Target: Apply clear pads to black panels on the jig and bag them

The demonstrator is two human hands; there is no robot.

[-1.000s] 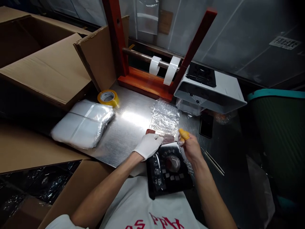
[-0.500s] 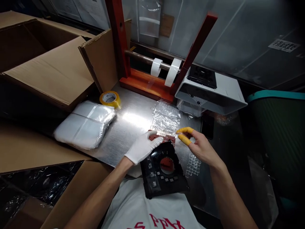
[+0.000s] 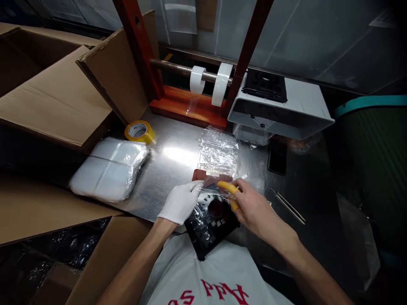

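I work at a packing station in a workshop or warehouse. My steel-topped bench is hemmed in by open cardboard boxes. On it are a yellow tape roll, a red wooden stand carrying white rolls, bubble bags and a white desktop machine.

Glossy black plastic panel, brushed-metal table

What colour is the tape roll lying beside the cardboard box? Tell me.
Yellow, seen clearly in the head view: the tape roll.

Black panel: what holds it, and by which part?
Left hand grips the black panel at its upper-left edge; right hand pinches clear film over its top.
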